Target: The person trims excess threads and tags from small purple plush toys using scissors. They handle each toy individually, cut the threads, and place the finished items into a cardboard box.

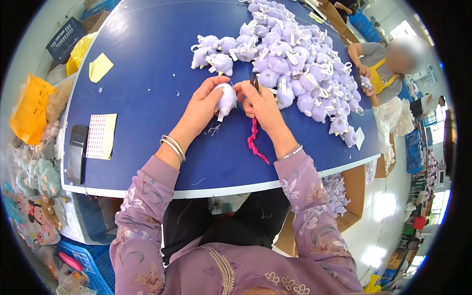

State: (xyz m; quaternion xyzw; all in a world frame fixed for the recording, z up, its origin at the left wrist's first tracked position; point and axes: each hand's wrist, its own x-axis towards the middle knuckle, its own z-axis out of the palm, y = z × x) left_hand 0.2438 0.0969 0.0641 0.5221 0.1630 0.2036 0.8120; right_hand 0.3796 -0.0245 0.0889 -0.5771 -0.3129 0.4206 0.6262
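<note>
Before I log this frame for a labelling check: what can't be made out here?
- Tool in the right hand: head view, mostly covered by the fingers; kind unclear.
- Purple plush toy: the left hand covers its near side.
- Dot-patterned sheet: marks too small.
- Cardboard box: contents partly under the blue table.

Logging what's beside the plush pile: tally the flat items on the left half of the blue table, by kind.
Yellow paper piece: 1
Sheet of small stickers: 1
Black handheld device: 1
Total: 3
The plush toy in the left hand is not counted.
</note>
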